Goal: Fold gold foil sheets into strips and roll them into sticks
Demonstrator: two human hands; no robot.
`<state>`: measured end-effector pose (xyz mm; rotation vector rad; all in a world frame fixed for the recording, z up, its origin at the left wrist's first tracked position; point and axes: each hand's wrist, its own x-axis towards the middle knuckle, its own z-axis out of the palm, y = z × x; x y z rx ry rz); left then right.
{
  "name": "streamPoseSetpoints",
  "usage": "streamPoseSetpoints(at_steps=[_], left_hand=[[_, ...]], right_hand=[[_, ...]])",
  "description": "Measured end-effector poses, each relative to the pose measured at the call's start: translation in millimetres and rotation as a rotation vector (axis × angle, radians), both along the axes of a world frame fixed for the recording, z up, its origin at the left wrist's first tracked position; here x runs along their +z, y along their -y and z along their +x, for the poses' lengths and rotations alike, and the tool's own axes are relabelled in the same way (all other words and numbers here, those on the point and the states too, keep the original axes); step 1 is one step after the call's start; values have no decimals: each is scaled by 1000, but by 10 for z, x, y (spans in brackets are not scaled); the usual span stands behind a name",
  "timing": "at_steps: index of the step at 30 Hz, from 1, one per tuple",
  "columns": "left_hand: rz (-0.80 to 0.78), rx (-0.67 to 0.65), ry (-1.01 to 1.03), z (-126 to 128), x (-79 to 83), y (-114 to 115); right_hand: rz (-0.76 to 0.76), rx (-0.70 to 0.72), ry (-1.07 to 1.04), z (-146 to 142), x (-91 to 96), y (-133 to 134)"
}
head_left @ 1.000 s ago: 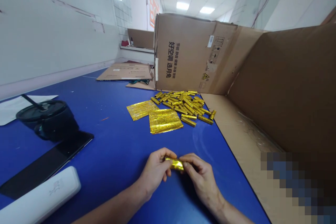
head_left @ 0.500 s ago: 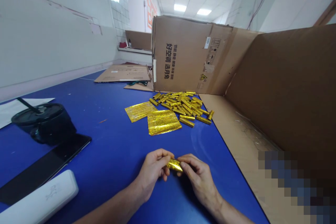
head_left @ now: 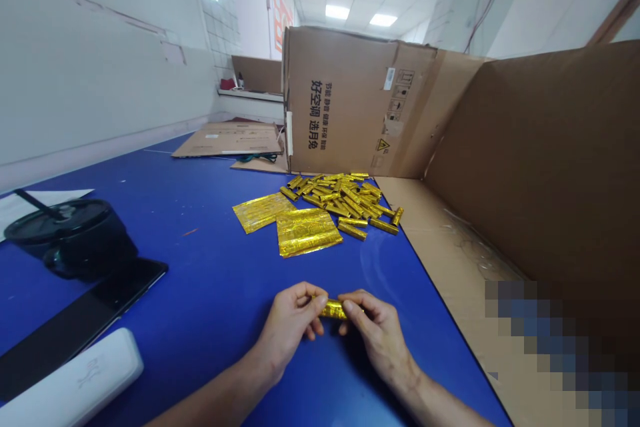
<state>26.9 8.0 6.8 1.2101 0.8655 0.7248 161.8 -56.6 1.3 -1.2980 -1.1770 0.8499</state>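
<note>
A small roll of gold foil paper is pinched between my two hands, just above the blue table. My left hand grips its left end between thumb and fingers, and my right hand grips the right end. Fingertips hide both ends of the roll. Beyond my hands lie two flat stacks of gold foil sheets, the nearer stack overlapping the farther stack. To the right of these is a loose pile of gold foil rolls.
A large cardboard box stands behind the pile, with cardboard along the table's right edge. At left are a dark cup with a straw, a black phone and a white device. Flat cardboard lies at the back.
The foil roll looks more level and narrower between my fingers, my thumbs having shifted slightly along it. The whole view has moved a little, so the surroundings appear farther left.
</note>
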Motion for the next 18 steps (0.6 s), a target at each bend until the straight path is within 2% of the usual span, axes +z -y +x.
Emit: streamPoseSetpoints(at_steps=[8, 15, 18], left_hand=[[-34, 14, 28, -6, -5, 9], [-49, -32, -14, -12, -8, 26], [-43, -28, -2, -3, -2, 34]], right_hand=[[-12, -23, 43, -5, 47, 7], [-13, 87, 116, -24, 24, 35], [-9, 75, 153, -29, 21, 41]])
